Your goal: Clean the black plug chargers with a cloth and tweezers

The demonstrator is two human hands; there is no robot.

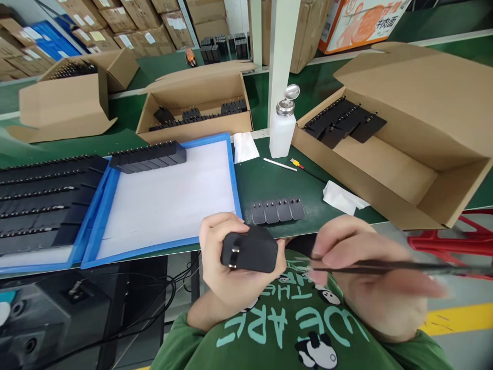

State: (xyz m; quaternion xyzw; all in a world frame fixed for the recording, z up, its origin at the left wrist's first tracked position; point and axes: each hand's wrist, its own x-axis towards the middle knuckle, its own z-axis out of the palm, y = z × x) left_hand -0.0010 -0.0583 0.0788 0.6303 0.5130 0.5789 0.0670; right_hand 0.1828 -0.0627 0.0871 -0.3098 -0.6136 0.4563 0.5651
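Note:
My left hand (231, 262) is closed around a black power adapter (256, 249), held above my lap with its metal prong facing left. To its right, my right hand (365, 267) pinches dark tweezers (385, 267); motion blurs both, and the far end runs off the right side. A gap separates the tweezers from the adapter. Beyond my hands, a row of several small dark plates with pins (278, 210) lies on the green table (308, 198). At left, a blue-rimmed tray (173, 200) with a white bottom carries a row of black adapters (150, 156) along its back edge.
Another tray at far left bears rows of adapters (34, 200). Open cardboard boxes (204, 128) (385, 190) with black parts stand behind and right. A white pump bottle (282, 131), a white stick (280, 164), a cable (308, 169) and white wipes (245, 147) lie between.

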